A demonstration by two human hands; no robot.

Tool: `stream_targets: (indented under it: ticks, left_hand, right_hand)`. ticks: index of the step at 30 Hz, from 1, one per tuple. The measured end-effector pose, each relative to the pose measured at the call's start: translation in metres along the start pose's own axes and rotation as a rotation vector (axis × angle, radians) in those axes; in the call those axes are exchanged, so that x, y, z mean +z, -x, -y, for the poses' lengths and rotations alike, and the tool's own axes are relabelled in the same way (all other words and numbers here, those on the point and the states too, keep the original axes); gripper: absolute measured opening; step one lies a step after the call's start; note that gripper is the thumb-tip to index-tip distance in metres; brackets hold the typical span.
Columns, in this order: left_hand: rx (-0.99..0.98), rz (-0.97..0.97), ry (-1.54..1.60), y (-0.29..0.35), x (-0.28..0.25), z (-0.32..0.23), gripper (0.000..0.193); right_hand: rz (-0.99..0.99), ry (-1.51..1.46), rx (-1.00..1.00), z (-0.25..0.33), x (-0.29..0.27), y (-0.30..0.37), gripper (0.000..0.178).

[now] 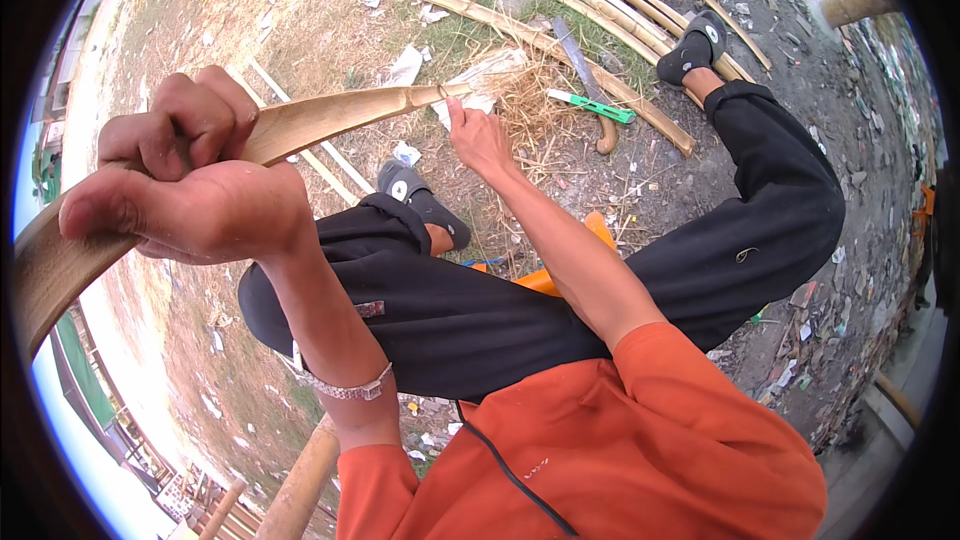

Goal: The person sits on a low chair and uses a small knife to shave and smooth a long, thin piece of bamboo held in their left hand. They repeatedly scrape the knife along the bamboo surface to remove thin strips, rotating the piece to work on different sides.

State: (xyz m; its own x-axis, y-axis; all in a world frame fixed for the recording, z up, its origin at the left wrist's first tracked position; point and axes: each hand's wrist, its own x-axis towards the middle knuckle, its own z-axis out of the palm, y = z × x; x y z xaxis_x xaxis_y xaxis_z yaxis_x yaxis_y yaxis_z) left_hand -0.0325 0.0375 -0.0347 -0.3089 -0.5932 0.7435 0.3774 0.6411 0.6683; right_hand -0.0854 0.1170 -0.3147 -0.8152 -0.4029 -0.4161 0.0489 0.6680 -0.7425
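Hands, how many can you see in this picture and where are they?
2. The left hand is wrapped around the wide part of the bamboo strip, at the picture's left; the right hand is at the strip's narrow end, upper middle. No others show.

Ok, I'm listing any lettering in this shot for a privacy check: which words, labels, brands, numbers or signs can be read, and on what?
None can be read clearly.
Orange-red cloth shirt: small pale mark, too small.
Dark grey strap sandals: round white emblem on each, too small.
Black cloth trousers: small reddish-brown patch, too blurred.
Long tan bamboo strip in the left hand: no lettering visible.
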Motion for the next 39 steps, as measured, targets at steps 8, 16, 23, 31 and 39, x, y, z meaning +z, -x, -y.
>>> stream_targets:
  ticks: [8,16,23,31,39]
  left_hand:
    - [-0.054,-0.071,-0.036,-0.009,-0.003,0.003,0.056]
    - [-0.036,0.030,0.045,-0.007,-0.010,0.009,0.059]
    - [-0.098,0.178,0.236,-0.009,-0.013,0.010,0.062]
    - [-0.060,0.268,0.349,-0.010,-0.016,0.016,0.062]
    - [-0.109,0.381,0.534,-0.012,-0.025,0.022,0.066]
  right_hand:
    - [-0.065,0.148,0.261,-0.026,0.022,-0.020,0.065]
    - [-0.041,-0.054,-0.011,-0.008,0.005,-0.015,0.066]
    - [0.024,-0.015,0.146,-0.037,0.017,-0.011,0.063]
    - [-0.065,-0.146,-0.038,-0.021,0.015,-0.002,0.061]
    - [0.098,-0.451,-0.098,0.009,-0.020,0.008,0.069]
